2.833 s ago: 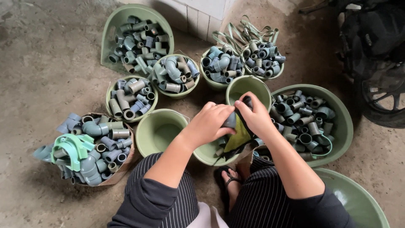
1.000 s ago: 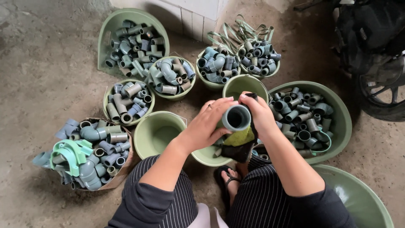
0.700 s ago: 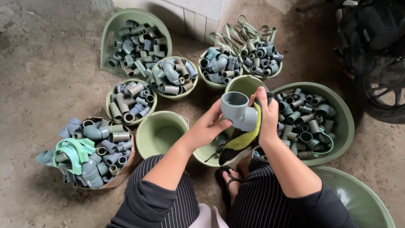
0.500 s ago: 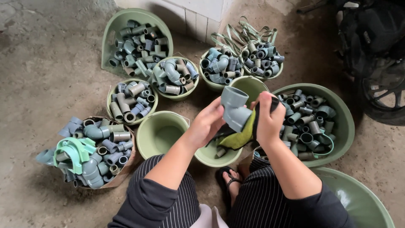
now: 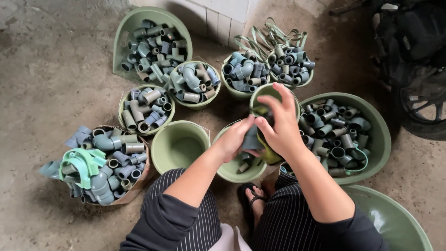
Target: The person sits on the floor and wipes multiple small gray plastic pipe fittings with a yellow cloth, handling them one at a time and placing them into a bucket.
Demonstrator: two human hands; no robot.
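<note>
The left hand (image 5: 236,139) is gripping a grey plastic pipe fitting (image 5: 253,139); the right hand (image 5: 278,128) is closing around a yellow-green cloth (image 5: 269,155) over it.

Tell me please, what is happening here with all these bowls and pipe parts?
A person sits on the concrete floor among green plastic bowls full of grey plastic pipe fittings. The left hand holds a grey plastic pipe fitting, and the right hand presses a yellow-green cloth against it. Both hands are above a green bowl that holds only a few fittings. Beside it, another green bowl is empty.
</note>
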